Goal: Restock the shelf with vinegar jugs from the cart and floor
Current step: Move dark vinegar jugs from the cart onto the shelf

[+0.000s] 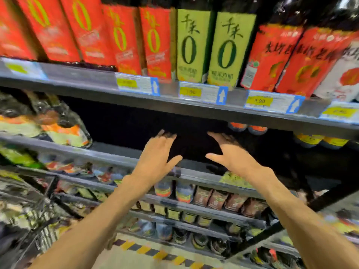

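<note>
Hands reach side by side into a dark gap on the middle shelf (116, 154), seen from the head camera. The left hand (157, 152) has its fingers straight and spread, thumb pointing right; the right hand (231, 152) mirrors it, fingers spread, thumb pointing left. Neither holds anything, and the fingertips fade into the shadow, so what they touch cannot be told. Jugs (64, 123) lie at the left end of that same shelf, dark with orange and pale labels, well apart from the hands. To the right, just under the upper shelf (174, 105), orange caps (246, 127) and yellow caps (320, 139) peek out. On the upper shelf stand red-labelled bottles (120, 39), two green-labelled bottles (209, 47) marked with a large "0", and more red-labelled ones (291, 59) further right. Price tags (202, 92) with blue arrows sit along its front edge; one reads 9.90. Below the forearms, lower shelves carry small jars (171, 188) and brown packets (217, 199). A wire cart (29, 216) shows blurred at lower left, and striped floor tape (155, 253) runs along the bottom.
</note>
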{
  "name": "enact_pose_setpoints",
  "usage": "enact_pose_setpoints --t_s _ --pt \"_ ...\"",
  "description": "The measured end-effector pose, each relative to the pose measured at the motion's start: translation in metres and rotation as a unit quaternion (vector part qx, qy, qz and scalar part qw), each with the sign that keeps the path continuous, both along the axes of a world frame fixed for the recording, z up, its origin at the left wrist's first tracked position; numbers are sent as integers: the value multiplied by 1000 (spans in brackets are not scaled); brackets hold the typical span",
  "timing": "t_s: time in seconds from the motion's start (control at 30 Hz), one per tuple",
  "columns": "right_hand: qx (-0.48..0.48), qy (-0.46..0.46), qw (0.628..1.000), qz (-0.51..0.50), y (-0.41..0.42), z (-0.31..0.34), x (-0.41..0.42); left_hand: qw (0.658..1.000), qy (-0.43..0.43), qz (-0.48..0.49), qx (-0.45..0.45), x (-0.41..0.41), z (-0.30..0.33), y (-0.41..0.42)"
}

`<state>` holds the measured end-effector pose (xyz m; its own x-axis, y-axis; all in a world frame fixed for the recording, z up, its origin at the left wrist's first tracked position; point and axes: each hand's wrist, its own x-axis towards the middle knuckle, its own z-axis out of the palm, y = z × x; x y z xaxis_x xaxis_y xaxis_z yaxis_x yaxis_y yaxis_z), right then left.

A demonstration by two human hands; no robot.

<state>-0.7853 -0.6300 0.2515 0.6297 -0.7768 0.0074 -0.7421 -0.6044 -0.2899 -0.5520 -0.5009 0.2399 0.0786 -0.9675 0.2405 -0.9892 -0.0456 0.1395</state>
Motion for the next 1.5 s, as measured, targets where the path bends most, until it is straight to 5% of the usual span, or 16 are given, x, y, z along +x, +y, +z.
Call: enact_pose_setpoints --t_s 0.4,0.77,1.27,1.5 --pt "-138 21 942 307 187 41 266 970 36 241 -20 175 5 272" --pt "-68 -3 870 488 361 11 460 877 111 464 -51 261 -29 498" --pt "-48 16 719 693 503 -64 672 717 91 691 -9 344 -95 625" --pt "7 54 685 727 536 -101 707 638 182 748 3 359 -139 641"
